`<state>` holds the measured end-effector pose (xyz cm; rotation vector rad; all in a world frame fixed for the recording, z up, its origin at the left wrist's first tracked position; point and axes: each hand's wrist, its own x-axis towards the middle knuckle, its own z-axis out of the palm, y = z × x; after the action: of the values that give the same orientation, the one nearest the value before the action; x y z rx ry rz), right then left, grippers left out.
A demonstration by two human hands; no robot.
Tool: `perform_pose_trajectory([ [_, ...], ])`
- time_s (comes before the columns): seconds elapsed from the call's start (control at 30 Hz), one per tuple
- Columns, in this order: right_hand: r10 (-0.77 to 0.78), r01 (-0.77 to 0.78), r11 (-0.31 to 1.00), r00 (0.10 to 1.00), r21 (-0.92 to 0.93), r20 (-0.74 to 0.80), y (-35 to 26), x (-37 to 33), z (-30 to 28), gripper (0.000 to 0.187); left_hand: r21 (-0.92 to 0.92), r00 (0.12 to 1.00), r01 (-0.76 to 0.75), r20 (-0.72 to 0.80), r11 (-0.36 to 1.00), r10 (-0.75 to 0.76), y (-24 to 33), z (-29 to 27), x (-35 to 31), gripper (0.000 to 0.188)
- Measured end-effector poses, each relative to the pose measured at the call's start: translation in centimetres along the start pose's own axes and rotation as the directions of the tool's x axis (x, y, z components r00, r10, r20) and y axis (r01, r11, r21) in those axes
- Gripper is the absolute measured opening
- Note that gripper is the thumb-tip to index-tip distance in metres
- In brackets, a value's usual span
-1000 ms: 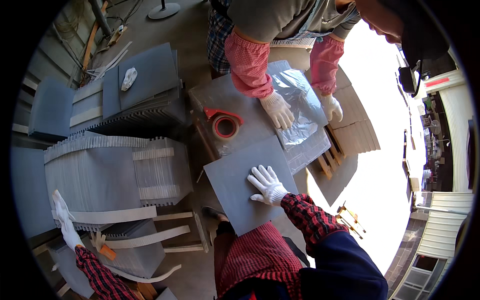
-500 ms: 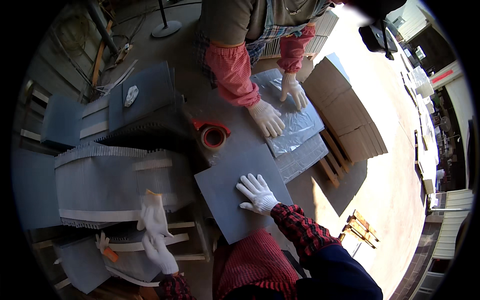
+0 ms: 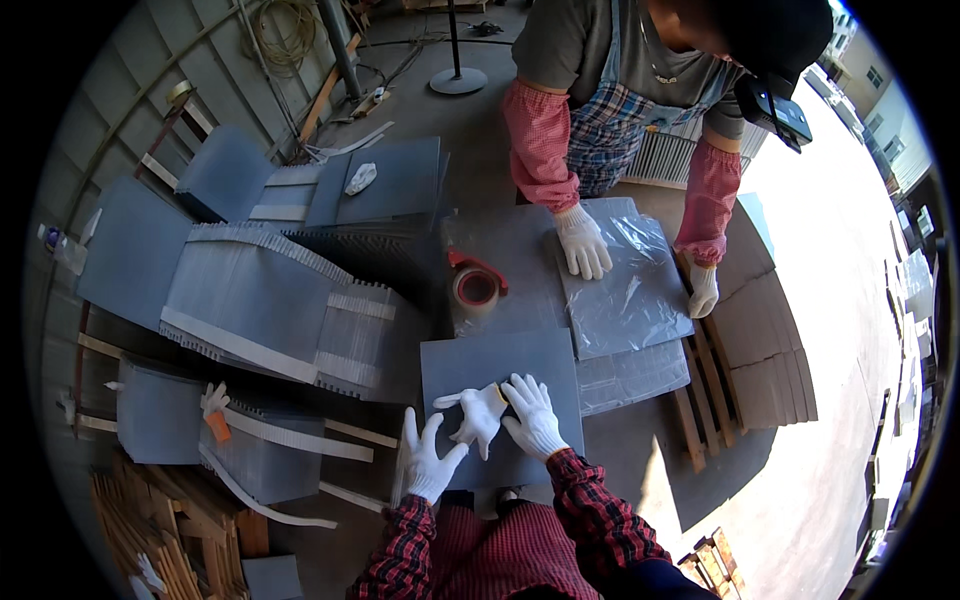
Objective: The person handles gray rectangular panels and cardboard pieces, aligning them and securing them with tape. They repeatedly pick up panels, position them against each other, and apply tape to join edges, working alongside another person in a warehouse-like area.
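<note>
A loose white glove (image 3: 480, 416) lies on a flat grey square panel (image 3: 460, 362) in front of me. Just left of it is my left hand (image 3: 432, 462), in a white glove, its fingers apart and nothing in them. My right hand (image 3: 534, 420), gloved too, rests on the panel with fingers spread, its fingertips beside the loose glove's cuff. Beyond the panel, a red tape dispenser (image 3: 476, 288) stands on the grey work surface (image 3: 520, 240). Across from me a person's gloved hand (image 3: 584, 244) presses on a plastic-wrapped grey stack (image 3: 625, 290); the other gloved hand (image 3: 703, 292) is at its right edge.
Stacks of grey panels (image 3: 250, 290) fill the left side, one with a crumpled white item (image 3: 361, 179) on top. An orange-marked glove (image 3: 215, 410) lies on a nearer stack. Cardboard sheets (image 3: 765, 340) stand on a wooden pallet (image 3: 690, 420) at right. Wood strips (image 3: 160, 520) lie lower left.
My left hand has brought the loose glove from over the left stacks to the panel and let go. My view has shifted. The person's right-side hand has moved to the wrapped stack's edge.
</note>
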<state>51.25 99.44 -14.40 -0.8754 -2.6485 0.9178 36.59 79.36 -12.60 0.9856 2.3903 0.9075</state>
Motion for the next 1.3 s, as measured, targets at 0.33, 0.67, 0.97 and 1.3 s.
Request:
perform_pose_trajectory([
  [0.33, -0.094, 0.098, 0.99, 0.994, -0.102, 0.049, -11.1, 2.6, 1.1, 0.059, -0.459, 0.758, 0.652, 0.355, 0.604, -0.548, 0.3, -0.4, 0.3, 0.072],
  [0.67, -0.027, 0.007, 0.904, 0.999, -0.428, -0.041, -2.0, -0.9, 0.3, 0.066, -0.717, 0.758, 0.635, 0.506, 0.288, -0.412, -4.2, 1.8, -2.2, 0.054],
  [0.97, 0.189, -0.208, 0.87, 0.978, -0.446, -0.087, -3.8, 12.4, 2.3, 0.065, -0.531, 0.656, 0.751, 0.528, 0.392, -0.54, -1.3, -0.6, -1.1, 0.067],
  [1.3, -0.41, 0.413, 0.894, 0.911, -0.175, 0.054, -10.7, 10.7, 9.7, 0.059, -0.83, 0.702, 0.537, 0.537, -0.147, -0.468, -4.9, 1.6, -1.8, 0.093],
])
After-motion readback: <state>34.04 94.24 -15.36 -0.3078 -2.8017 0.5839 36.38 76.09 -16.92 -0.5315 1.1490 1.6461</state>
